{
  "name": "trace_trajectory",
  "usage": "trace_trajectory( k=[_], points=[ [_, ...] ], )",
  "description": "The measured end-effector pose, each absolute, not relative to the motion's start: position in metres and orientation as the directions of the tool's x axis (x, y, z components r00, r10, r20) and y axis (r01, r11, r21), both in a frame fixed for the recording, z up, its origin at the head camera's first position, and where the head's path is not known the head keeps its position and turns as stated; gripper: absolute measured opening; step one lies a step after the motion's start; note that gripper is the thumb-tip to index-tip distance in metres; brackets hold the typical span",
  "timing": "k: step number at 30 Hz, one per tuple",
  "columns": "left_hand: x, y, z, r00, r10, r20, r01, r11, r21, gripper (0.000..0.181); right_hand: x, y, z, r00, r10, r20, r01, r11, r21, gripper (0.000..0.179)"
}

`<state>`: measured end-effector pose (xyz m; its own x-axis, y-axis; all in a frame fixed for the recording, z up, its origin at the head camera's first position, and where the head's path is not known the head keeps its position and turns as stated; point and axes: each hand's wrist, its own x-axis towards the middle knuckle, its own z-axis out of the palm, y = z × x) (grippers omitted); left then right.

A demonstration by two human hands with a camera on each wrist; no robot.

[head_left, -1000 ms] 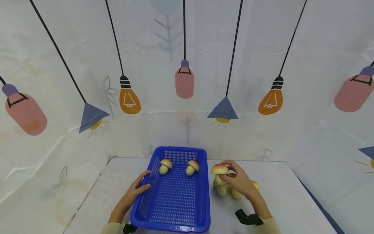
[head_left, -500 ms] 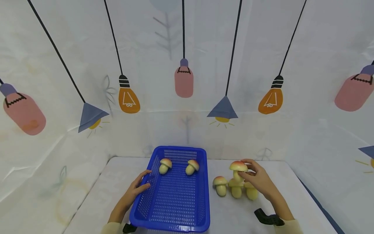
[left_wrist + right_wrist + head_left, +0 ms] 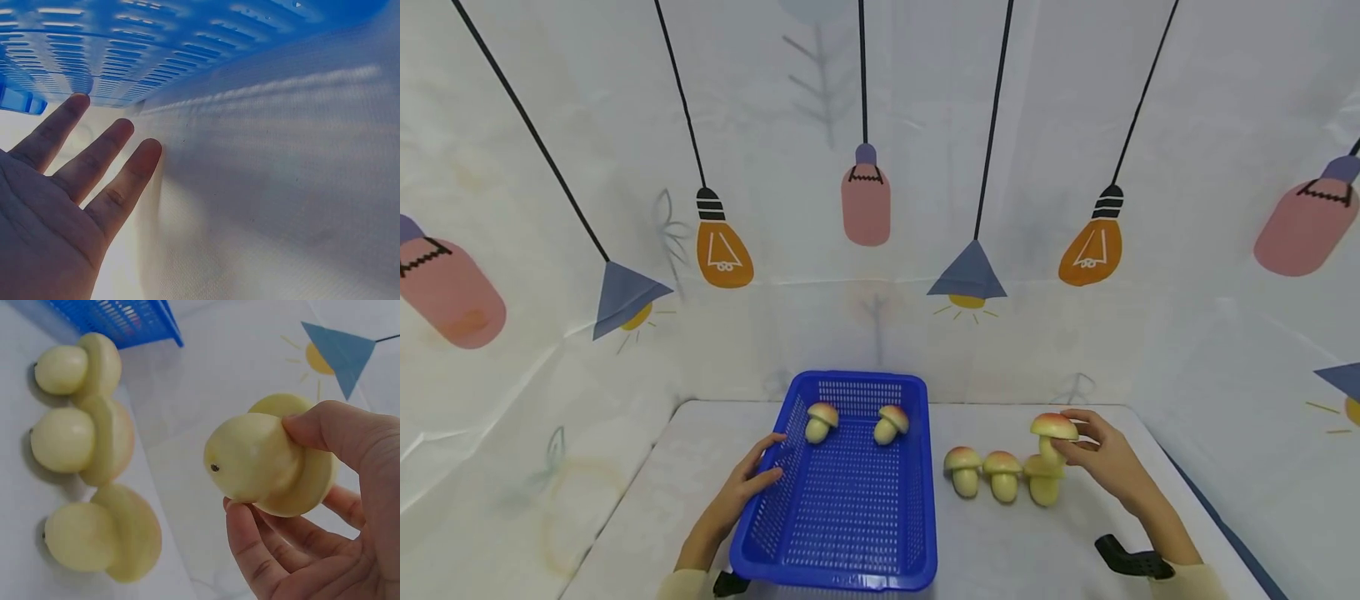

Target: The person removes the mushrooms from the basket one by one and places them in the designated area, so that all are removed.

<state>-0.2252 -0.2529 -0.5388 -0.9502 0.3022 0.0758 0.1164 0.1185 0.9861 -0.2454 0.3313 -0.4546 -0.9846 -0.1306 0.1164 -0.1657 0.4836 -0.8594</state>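
Note:
My right hand (image 3: 1108, 462) pinches a toy mushroom (image 3: 1054, 427) with a reddish-yellow cap, held upright above the right end of a row on the table. In the right wrist view the thumb and fingers grasp this mushroom (image 3: 250, 456) around its cap and stem. Three similar mushrooms make up the row: a left one (image 3: 963, 472), a middle one (image 3: 1002, 477) and a right one (image 3: 1042, 485), partly covered by the held one. My left hand (image 3: 737, 487) rests at the left side of a blue plastic basket (image 3: 835, 575), its fingers (image 3: 100, 156) extended.
Inside the basket, two more mushrooms lie near the far end, one at the left (image 3: 822, 422) and one at the right (image 3: 891, 424). The white table (image 3: 1000, 550) meets a wall sheet (image 3: 797, 333) printed with lamps just behind.
My right hand has moved rightward with the mushroom, from the left end of the row to its right end, uncovering the row's other mushrooms. The left hand and basket stay in place.

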Motion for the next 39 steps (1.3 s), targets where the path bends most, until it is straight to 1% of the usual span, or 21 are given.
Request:
trace_trajectory(
  k=[8,18,29,35,39],
  points=[
    [-0.226,-0.254,-0.539,-0.948,0.306,0.081,0.12,0.11,0.987,0.058,-0.243,0.353,-0.461,-0.989,-0.087,0.123,-0.15,0.536,-0.831,0.061],
    [-0.226,-0.254,-0.539,-0.949,0.304,0.083,0.125,0.12,0.985,0.058,-0.238,0.372,-0.479,-0.998,-0.054,0.017,-0.044,0.541,-0.84,0.066],
    [-0.226,-0.253,-0.54,-0.962,0.263,0.071,0.118,0.17,0.978,0.057,-0.232,0.387,-0.512,-0.989,0.034,-0.145,0.14,0.544,-0.827,0.073],
    [-0.226,-0.253,-0.542,-0.965,0.254,0.065,0.11,0.169,0.979,0.057,-0.235,0.389,-0.525,-0.982,0.051,-0.18,0.177,0.557,-0.811,0.074],
    [-0.226,-0.252,-0.543,-0.965,0.252,0.069,0.113,0.163,0.98,0.057,-0.236,0.389,-0.532,-0.983,0.064,-0.173,0.178,0.584,-0.792,0.074]
  ],
)
